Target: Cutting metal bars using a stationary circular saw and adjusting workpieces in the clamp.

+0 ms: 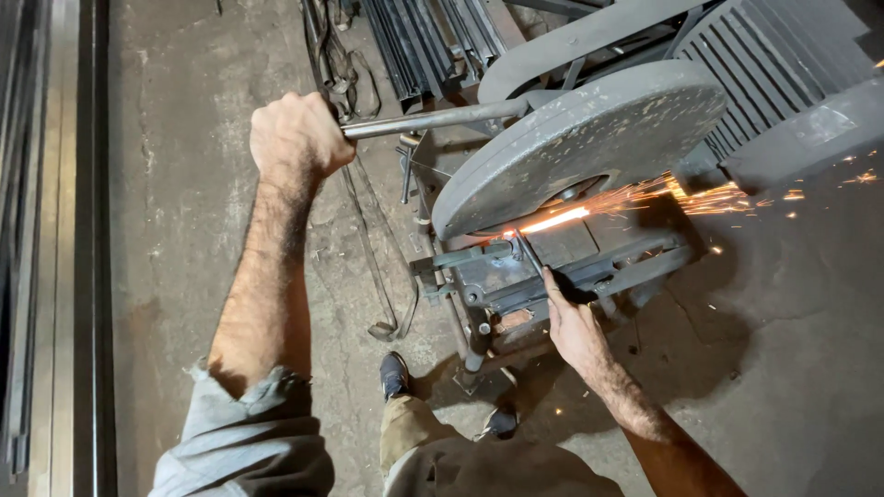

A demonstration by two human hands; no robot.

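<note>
Your left hand (295, 138) is clenched around the end of the long steel lever handle (433, 120), which runs from your fist off to the right into the guard of the chop saw (589, 138). Your right hand (575, 327) sits lower and nearer, at the near edge of the saw's vise bed (552, 262), with its fingers pinching a thin metal bar (532, 256).

That bar is short in view. Its long axis runs from your fingertips away and slightly left, straight up into the bright cut point (557, 219) under the guard. Sparks (709, 195) stream off to the right, away from both hands. Your right hand is much the nearer to the blade, just beside the cut line; your left is well apart, up at far left. Your shoes (396, 373) stand on the concrete floor (184, 202), near the saw's base.
</note>
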